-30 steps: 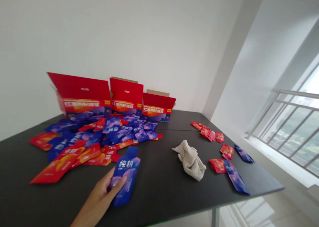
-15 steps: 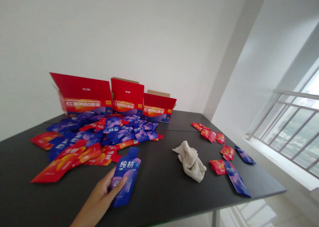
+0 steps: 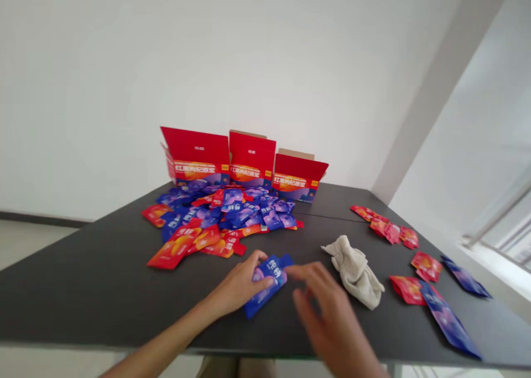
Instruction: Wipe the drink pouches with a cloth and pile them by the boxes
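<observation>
My left hand (image 3: 249,281) grips a blue pouch (image 3: 265,298) with white lettering and purple fruit print, held over the near middle of the table. The thumb presses its printed face. My right hand (image 3: 323,303) is at the pouch's right side, blurred by motion, thumb and forefinger apart with nothing between them. Its forefinger is by the pouch's narrow top end; whether it touches cannot be made out. Behind the hands, a heap of blue pouches (image 3: 240,215) and red pouches (image 3: 176,249) is spread on the table.
Three red cartons with raised flaps, a left carton (image 3: 201,171), a middle carton (image 3: 251,174) and a right carton (image 3: 296,184), stand behind the heap on the dark table (image 3: 103,289). A crumpled beige cloth (image 3: 354,273) lies to the right. Flattened red packets (image 3: 426,266) and blue pouches (image 3: 450,323) lie further right.
My right hand has come into view beside the pouch. The left hand still holds the pouch, now tilted further over to the right. The view has turned left.
</observation>
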A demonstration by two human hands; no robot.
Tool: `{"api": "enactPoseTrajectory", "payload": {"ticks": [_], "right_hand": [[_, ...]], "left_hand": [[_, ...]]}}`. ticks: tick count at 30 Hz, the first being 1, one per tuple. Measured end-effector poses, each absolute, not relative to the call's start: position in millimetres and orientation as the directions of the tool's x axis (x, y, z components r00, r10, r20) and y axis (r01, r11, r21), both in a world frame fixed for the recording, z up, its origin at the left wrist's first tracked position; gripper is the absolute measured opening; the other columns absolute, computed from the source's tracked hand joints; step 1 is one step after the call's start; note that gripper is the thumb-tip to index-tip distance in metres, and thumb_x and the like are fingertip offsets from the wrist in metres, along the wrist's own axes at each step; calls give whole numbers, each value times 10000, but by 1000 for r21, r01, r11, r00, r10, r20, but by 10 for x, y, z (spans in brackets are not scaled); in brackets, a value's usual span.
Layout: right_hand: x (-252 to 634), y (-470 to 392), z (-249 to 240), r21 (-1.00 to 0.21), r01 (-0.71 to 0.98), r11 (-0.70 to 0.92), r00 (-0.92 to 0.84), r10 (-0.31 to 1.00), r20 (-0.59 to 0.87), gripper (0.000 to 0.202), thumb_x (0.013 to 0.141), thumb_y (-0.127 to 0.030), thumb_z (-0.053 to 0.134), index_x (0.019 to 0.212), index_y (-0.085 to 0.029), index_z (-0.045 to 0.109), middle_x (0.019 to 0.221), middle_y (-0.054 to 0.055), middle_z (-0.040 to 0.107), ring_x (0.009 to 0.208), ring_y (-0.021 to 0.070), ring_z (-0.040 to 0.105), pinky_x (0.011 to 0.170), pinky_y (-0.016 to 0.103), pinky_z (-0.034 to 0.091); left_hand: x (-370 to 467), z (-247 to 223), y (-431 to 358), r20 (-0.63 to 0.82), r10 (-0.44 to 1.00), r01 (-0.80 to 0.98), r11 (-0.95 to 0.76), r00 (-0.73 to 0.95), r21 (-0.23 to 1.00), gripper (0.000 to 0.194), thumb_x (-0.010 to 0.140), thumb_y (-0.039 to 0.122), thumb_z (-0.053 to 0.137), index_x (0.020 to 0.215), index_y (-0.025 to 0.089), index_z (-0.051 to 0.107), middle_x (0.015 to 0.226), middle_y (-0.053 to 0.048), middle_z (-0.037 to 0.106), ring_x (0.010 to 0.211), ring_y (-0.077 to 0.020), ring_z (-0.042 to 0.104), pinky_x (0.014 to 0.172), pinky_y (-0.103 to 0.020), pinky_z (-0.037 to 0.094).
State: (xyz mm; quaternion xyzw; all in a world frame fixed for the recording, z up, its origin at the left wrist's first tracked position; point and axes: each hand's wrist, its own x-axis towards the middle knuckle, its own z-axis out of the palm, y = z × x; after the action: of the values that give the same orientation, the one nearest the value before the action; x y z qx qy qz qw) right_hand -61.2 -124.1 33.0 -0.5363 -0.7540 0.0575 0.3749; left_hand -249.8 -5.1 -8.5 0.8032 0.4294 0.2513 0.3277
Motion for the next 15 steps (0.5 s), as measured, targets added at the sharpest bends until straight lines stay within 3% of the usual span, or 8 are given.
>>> {"api": "enactPoseTrajectory", "payload": {"ticks": [3, 6, 8, 11, 15], "right_hand": [[131, -873, 216, -354, 934, 45, 151, 849, 507, 398, 864, -346, 420, 1240, -229, 480, 1141, 96, 542, 1075, 249, 489, 921, 412, 384], [766, -650, -115, -220, 941, -256, 327, 853, 407, 566, 812, -469, 453, 1301, -187, 425, 1203, 150, 488, 1119, 329, 451, 884, 453, 383], [984, -547, -332, -188, 949, -252, 303, 895, 329, 651, 783, -531, 461, 1340, -206, 373, 1217, 135, 482, 1159, 322, 434, 892, 428, 383], [1058, -416, -524, -212, 954, -211, 263, 929, 260, 662, 761, -537, 476, 1340, -242, 355, 1156, 100, 520, 1131, 283, 475, 901, 398, 377], [985, -298, -505, -275, 882, -383, 449, 861, 241, 625, 751, -512, 481, 1278, -183, 416, 1004, 122, 572, 993, 305, 552, 811, 398, 412]], "left_hand": [[-2457, -10, -11, 97, 823, 610, -489, 560, 624, 466, 781, 451, 540, 1175, 209, 484, 1035, -54, 618, 927, -218, 597, 814, -318, 449], [-2495, -41, -34, 160, 798, 615, -559, 581, 557, 627, 715, 486, 618, 1253, 212, 445, 1226, -87, 512, 1099, -252, 513, 926, -338, 393], [-2561, -97, -79, 198, 798, 623, -576, 570, 529, 717, 635, 500, 690, 1247, 212, 454, 1250, -87, 476, 1147, -269, 461, 966, -348, 361], [-2676, -167, -153, 221, 822, 649, -555, 526, 521, 605, 618, 492, 705, 1125, 216, 523, 1140, -59, 508, 1065, -255, 481, 923, -347, 379], [-2758, -169, -196, 204, 849, 651, -509, 487, 563, 524, 620, 445, 709, 1066, 227, 540, 1072, -35, 519, 999, -233, 490, 880, -333, 391]]}}
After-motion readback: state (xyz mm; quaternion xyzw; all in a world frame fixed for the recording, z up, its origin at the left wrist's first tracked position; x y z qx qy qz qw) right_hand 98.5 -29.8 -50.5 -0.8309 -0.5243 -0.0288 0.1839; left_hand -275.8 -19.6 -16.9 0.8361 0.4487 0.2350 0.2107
